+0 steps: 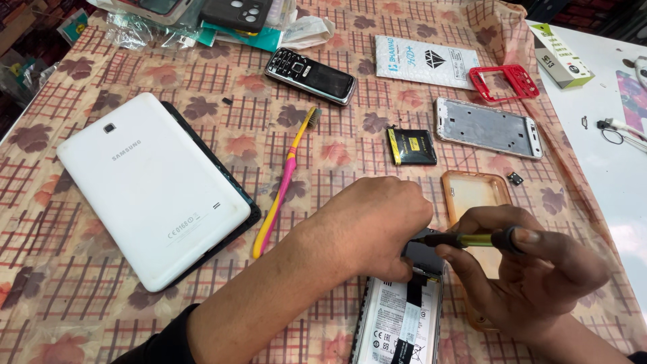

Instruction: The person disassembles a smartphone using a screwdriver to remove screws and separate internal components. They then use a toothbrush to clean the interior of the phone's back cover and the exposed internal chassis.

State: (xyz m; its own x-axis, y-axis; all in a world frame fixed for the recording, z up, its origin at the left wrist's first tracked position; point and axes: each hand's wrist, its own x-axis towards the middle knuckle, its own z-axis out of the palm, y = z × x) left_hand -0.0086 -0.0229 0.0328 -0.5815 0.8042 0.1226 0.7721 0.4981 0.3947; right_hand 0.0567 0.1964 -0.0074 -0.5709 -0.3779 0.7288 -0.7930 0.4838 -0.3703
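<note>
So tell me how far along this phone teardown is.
Done: the opened phone has its back off, battery showing. In hand: the left hand steadies its top while the right hand works a screwdriver there. Left: the inner parts are not yet out.

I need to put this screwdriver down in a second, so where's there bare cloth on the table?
Bare cloth lies between the toothbrush and the battery, and along the near left edge below the white tablet. It is crowded at the far edge around the keypad phone, and beside the opened phone under both hands.
</note>
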